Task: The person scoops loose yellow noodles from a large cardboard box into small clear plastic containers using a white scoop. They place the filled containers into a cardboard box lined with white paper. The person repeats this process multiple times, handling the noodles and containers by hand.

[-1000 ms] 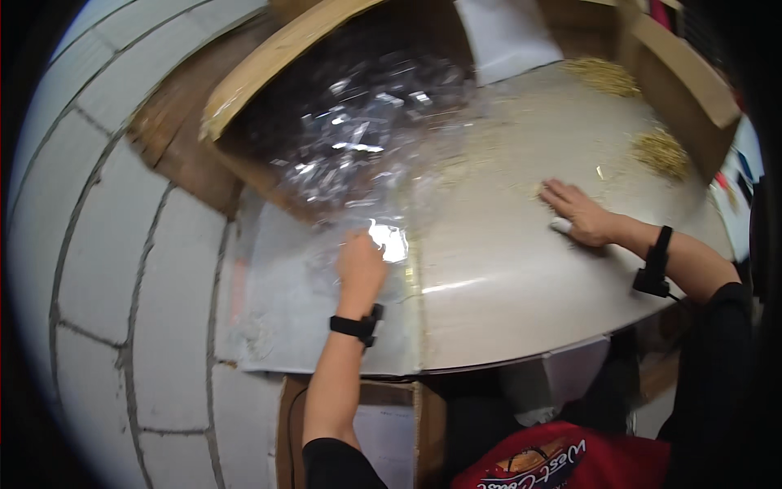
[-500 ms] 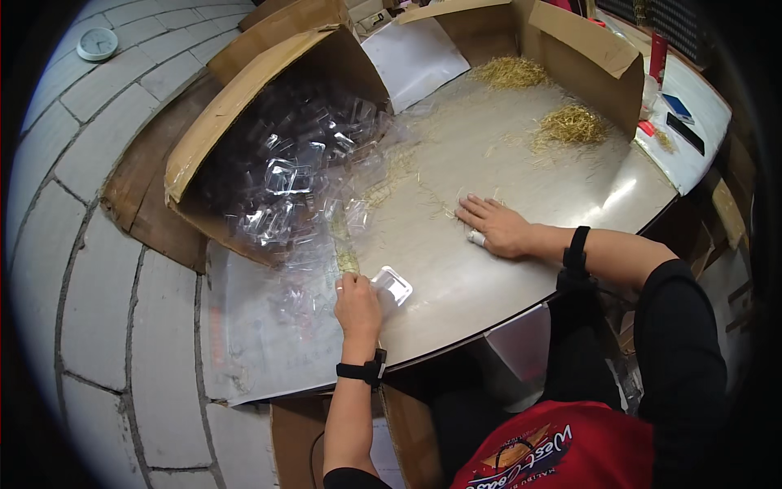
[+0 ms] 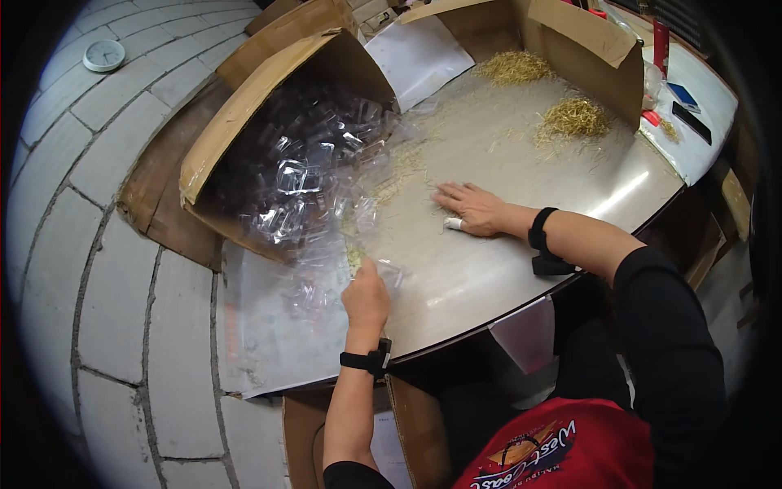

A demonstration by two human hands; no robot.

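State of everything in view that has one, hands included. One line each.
Left hand: curled at a clear plastic tray, grip hidden
Right hand: palm down, fingers extended over metallic tabletop
White thumb wrap: on
Cardboard box: open, clear plastic containers spilling out
Golden strands: two loose heaps, some scattered
Black phone: flat
Wall clock: mounted

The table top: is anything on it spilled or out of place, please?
Yes: loose golden strands lie scattered away from the two golden piles, and clear plastic containers spread beyond the cardboard box. Both look spilled rather than gathered.
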